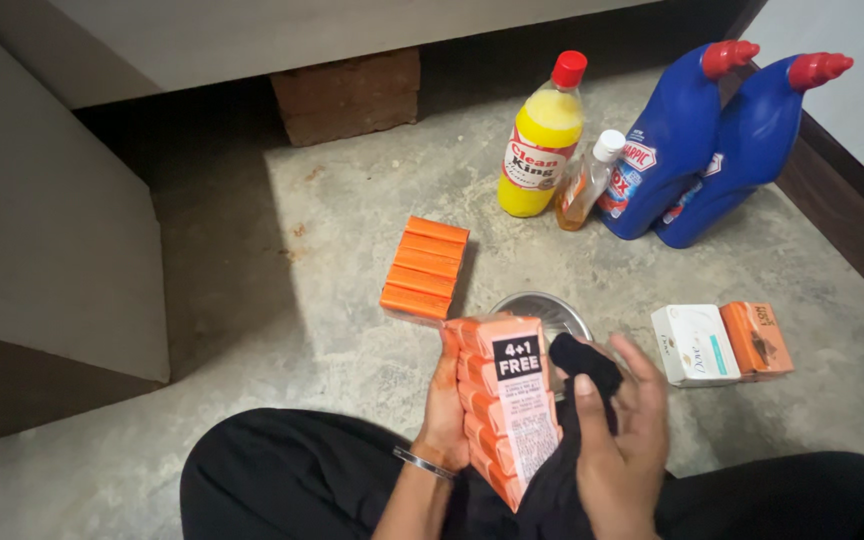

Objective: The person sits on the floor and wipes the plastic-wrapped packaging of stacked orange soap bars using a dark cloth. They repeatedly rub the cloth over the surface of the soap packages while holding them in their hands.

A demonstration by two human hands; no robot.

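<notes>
- The concrete floor (352, 300) takes up most of the view; the person sits on it with legs in black trousers folded, so everything lies within arm's reach.
- Two blue angled-neck cleaner bottles (712, 140) with red caps stand touching each other at the back right, upright and out of the way.
- A yellow bottle (540, 140) with a red cap stands just to their left, and a small clear bottle of amber liquid (584, 185) leans between it and the blue ones.
- The orange multipack of soap bars (505, 405) is held upright over the lap, its printed side towards the camera, which suits wiping its faces.
- A second orange multipack (424, 268) lies flat on the floor, well apart from the hands.
- The left hand (444, 410) is closed around the held pack's far edge, steadying it from behind.
- The right hand (620, 440) grips a black cloth (582, 365) bunched against the pack's side.
- A steel bowl (542, 308) sits on the floor just behind the pack, mostly hidden.
- A white soap box (694, 345) and an orange soap box (758, 338) lie side by side, touching, to the right.
</notes>
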